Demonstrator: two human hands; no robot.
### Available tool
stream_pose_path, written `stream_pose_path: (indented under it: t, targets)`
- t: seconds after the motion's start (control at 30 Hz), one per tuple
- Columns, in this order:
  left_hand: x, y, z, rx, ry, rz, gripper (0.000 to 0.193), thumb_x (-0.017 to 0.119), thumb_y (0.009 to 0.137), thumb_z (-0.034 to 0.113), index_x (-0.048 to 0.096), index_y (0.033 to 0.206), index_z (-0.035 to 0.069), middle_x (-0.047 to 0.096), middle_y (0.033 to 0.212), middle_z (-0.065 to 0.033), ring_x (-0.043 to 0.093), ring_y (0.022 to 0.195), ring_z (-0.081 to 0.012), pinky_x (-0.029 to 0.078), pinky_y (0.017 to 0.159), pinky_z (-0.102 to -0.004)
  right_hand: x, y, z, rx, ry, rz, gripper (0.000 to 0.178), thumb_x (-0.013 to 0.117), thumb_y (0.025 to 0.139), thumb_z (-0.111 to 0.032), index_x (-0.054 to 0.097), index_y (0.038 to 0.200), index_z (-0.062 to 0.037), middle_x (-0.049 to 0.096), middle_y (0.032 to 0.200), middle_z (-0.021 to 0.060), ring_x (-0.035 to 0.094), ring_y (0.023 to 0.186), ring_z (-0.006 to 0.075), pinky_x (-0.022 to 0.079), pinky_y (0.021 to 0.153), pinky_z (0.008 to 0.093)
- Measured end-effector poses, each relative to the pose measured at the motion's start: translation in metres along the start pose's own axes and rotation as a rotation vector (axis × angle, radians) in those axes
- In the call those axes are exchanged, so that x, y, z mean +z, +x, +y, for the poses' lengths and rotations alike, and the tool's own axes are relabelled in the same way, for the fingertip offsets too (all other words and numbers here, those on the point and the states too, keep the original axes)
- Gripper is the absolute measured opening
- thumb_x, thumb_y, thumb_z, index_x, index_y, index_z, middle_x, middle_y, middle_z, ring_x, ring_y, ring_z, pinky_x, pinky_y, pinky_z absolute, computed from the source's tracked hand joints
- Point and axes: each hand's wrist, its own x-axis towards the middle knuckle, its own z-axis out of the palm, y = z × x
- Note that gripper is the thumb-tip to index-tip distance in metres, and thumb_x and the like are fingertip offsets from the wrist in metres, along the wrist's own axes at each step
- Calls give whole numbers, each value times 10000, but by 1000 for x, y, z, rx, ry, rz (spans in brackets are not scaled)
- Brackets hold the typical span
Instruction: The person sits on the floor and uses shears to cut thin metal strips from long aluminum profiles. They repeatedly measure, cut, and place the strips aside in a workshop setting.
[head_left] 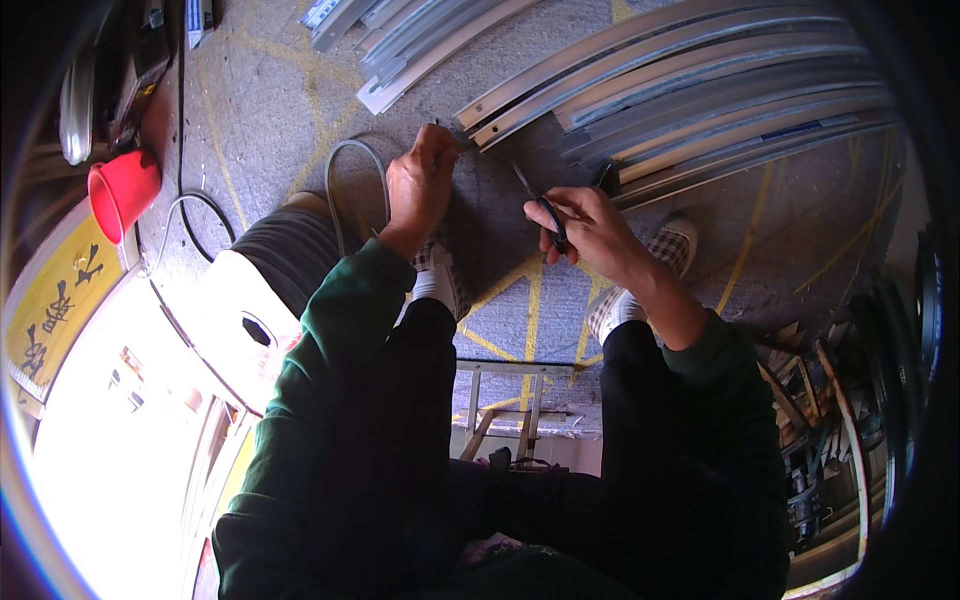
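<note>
My left hand is closed on a thin grey cord or strip, its fingers pinched near the ends of the metal profiles. A loop of that strip arches over to a wound coil on the floor at my left; its exact end at my fingertips is hard to make out. In my right hand is a pair of scissors with dark handles. The slim blades point up and to the left, toward my left hand but apart from it.
Long metal profiles lie stacked ahead to the right, with a shorter bundle beside them. A red bucket and a yellow sign board stand at left. A metal frame lies between my legs; cluttered racks stand at right.
</note>
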Motion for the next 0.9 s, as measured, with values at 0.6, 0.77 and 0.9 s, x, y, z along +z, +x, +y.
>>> stream_pose_path:
  t: [0.6, 0.77, 0.9]
  targets:
    - [5, 0, 7, -11, -36, 13, 104, 673, 889, 92, 611, 955, 41, 742, 870, -87, 739, 872, -241, 548, 732, -325, 0, 4, -2, 2, 45, -19, 382, 634, 964, -408, 618, 839, -47, 644, 676, 41, 641, 563, 112, 416, 455, 227]
    - [6, 0, 10, 11, -58, 33, 116, 674, 884, 88, 605, 965, 42, 741, 857, -96, 741, 855, -250, 553, 719, -329, 3, 16, -8, 2, 191, -45, 407, 639, 955, -429, 628, 899, -25, 651, 691, 63, 646, 585, 110, 423, 472, 212]
    - [8, 4, 13, 38, 23, 37, 123, 676, 881, 89, 596, 961, 38, 736, 847, -110, 740, 851, -260, 556, 718, -339, 6, 33, -11, -1, 242, -56, 462, 629, 949, -461, 638, 938, 1, 674, 734, 91, 646, 592, 116, 435, 481, 213]
